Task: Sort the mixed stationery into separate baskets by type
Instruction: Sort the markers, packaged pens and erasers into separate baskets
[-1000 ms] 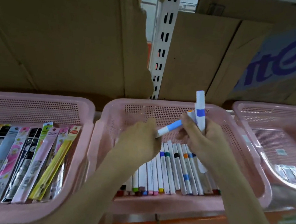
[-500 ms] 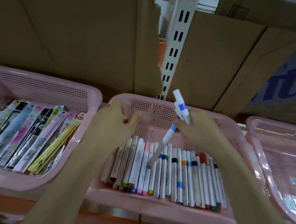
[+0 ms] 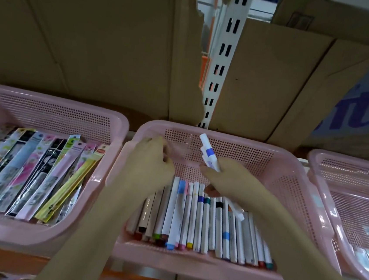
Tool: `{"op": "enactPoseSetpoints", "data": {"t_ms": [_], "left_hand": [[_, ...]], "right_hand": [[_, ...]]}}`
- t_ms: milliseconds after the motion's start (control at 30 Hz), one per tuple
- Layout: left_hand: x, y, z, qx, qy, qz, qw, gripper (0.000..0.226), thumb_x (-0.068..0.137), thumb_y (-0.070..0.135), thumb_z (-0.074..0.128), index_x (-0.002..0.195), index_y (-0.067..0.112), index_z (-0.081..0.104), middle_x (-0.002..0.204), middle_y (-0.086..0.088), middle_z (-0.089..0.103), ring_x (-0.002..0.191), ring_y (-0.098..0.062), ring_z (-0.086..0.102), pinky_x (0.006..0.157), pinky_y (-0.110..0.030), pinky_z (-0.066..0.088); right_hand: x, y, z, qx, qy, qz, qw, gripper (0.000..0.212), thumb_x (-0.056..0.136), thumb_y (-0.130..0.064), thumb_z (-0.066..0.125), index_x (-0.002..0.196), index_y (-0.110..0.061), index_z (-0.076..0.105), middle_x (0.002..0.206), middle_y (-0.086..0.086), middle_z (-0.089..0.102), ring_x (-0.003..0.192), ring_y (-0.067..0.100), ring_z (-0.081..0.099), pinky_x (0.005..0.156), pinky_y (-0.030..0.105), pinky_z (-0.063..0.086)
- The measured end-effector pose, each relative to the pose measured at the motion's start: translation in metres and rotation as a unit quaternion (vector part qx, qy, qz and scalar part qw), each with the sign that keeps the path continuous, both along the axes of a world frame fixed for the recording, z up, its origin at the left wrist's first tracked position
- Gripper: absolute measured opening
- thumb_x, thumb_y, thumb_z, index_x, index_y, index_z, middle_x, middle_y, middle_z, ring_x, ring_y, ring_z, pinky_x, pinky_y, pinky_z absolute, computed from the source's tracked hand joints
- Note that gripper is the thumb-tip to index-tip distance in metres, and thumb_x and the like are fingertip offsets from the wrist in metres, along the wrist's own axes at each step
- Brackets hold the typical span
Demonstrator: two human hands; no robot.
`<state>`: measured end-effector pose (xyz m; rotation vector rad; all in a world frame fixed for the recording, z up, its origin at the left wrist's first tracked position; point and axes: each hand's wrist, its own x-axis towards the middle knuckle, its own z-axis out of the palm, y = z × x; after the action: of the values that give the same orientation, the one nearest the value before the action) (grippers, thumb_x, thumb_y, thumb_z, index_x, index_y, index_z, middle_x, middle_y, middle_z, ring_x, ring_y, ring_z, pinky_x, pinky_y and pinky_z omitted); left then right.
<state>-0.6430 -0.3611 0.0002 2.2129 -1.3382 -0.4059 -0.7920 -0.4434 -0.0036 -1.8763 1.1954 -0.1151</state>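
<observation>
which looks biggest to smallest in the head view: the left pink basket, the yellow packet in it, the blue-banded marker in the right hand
1. Left pink basket, widest by far.
2. Yellow packet, long and flat.
3. Blue-banded marker, partly hidden by the right hand; its visible part looks smallest, but the hidden part makes this uncertain.

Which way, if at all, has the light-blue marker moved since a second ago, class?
Yes. The light-blue marker has left the hands and come down; it lies flat among the markers in the middle basket, beside the left hand.

Head view, close, downward onto shelf baskets (image 3: pixel 289 173)
</observation>
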Motion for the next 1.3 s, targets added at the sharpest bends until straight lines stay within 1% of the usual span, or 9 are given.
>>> {"op": "enactPoseSetpoints", "data": {"t_ms": [167, 300, 433, 633, 767, 900, 967, 1133, 1300], "left_hand": [[-0.015, -0.019, 0.007, 0.024, 0.131, -0.052, 0.990, 0.021, 0.099, 0.031, 0.044, 0.089, 0.020, 0.060, 0.064, 0.003, 0.049, 0.049, -0.005, 0.041, 0.033, -0.005, 0.028], [-0.019, -0.025, 0.007, 0.048, 0.164, -0.105, 0.980, 0.019, 0.099, 0.025, 0.044, 0.101, 0.022, 0.063, 0.069, 0.006, 0.051, 0.051, -0.004, 0.040, 0.036, -0.007, 0.029], [-0.013, -0.022, 0.003, 0.037, 0.194, -0.090, 0.976, 0.020, 0.099, 0.025, 0.045, 0.093, 0.020, 0.064, 0.073, 0.005, 0.056, 0.057, -0.006, 0.045, 0.040, -0.007, 0.034], [0.007, -0.012, 0.001, 0.023, 0.095, -0.048, 0.994, 0.013, 0.097, 0.023, 0.048, 0.092, 0.024, 0.060, 0.082, 0.007, 0.060, 0.059, -0.005, 0.050, 0.039, -0.005, 0.036], [0.012, -0.008, -0.009, 0.029, 0.029, -0.050, 0.998, 0.011, 0.096, 0.022, 0.051, 0.101, 0.022, 0.061, 0.092, 0.007, 0.061, 0.071, -0.004, 0.051, 0.051, -0.008, 0.033], [0.011, -0.006, -0.019, 0.046, 0.013, -0.065, 0.997, 0.015, 0.095, 0.020, 0.052, 0.107, 0.019, 0.061, 0.102, 0.000, 0.064, 0.086, -0.008, 0.056, 0.073, -0.016, 0.038], [0.012, -0.006, -0.021, 0.053, 0.007, -0.071, 0.996, 0.015, 0.096, 0.021, 0.051, 0.107, 0.021, 0.060, 0.102, 0.000, 0.064, 0.087, -0.009, 0.058, 0.075, -0.019, 0.040], [0.013, -0.009, -0.022, 0.068, -0.003, -0.094, 0.993, 0.015, 0.095, 0.022, 0.051, 0.107, 0.023, 0.060, 0.103, 0.003, 0.065, 0.091, -0.011, 0.059, 0.087, -0.025, 0.049], [0.010, -0.009, -0.023, 0.067, -0.012, -0.101, 0.993, 0.012, 0.096, 0.023, 0.050, 0.105, 0.025, 0.057, 0.098, 0.006, 0.061, 0.082, -0.007, 0.055, 0.074, -0.019, 0.043]], "right_hand": [[-0.014, 0.008, 0.003, 0.027, -0.019, 0.032, 0.999, 0.027, 0.095, -0.034, 0.054, 0.078, -0.013, 0.055, 0.076, 0.005, 0.061, 0.069, 0.015, 0.060, 0.065, 0.026, 0.047], [-0.021, 0.013, 0.001, 0.053, -0.055, 0.012, 0.997, 0.024, 0.094, -0.032, 0.055, 0.078, -0.015, 0.060, 0.075, 0.002, 0.068, 0.061, 0.003, 0.062, 0.055, 0.014, 0.044], [-0.023, 0.013, -0.009, 0.025, -0.054, -0.027, 0.998, 0.024, 0.094, -0.030, 0.055, 0.087, -0.011, 0.066, 0.087, 0.010, 0.072, 0.071, 0.019, 0.065, 0.068, 0.034, 0.050], [-0.008, 0.013, -0.015, 0.035, -0.028, -0.038, 0.998, 0.021, 0.095, -0.020, 0.053, 0.076, -0.012, 0.054, 0.071, 0.007, 0.067, 0.066, 0.018, 0.067, 0.072, 0.031, 0.056], [0.013, 0.014, -0.022, 0.033, 0.011, -0.036, 0.999, 0.019, 0.094, -0.021, 0.056, 0.084, -0.007, 0.061, 0.076, 0.010, 0.069, 0.068, 0.021, 0.071, 0.070, 0.031, 0.059], [0.019, 0.020, -0.030, 0.047, 0.065, -0.026, 0.996, 0.026, 0.095, -0.028, 0.054, 0.081, -0.007, 0.060, 0.062, 0.007, 0.065, 0.046, 0.009, 0.061, 0.052, 0.016, 0.052], [0.016, 0.021, -0.029, 0.046, 0.053, -0.044, 0.997, 0.021, 0.096, -0.026, 0.052, 0.090, -0.006, 0.057, 0.075, 0.013, 0.068, 0.054, 0.016, 0.065, 0.064, 0.027, 0.057], [0.000, 0.018, -0.025, -0.044, 0.109, -0.033, 0.992, 0.018, 0.097, -0.026, 0.045, 0.096, -0.009, 0.051, 0.091, 0.010, 0.066, 0.071, 0.022, 0.063, 0.062, 0.032, 0.050], [0.000, 0.017, -0.026, -0.079, 0.113, -0.066, 0.988, 0.025, 0.095, -0.027, 0.047, 0.074, -0.012, 0.049, 0.065, 0.001, 0.049, 0.054, 0.013, 0.041, 0.048, 0.025, 0.033]]}}
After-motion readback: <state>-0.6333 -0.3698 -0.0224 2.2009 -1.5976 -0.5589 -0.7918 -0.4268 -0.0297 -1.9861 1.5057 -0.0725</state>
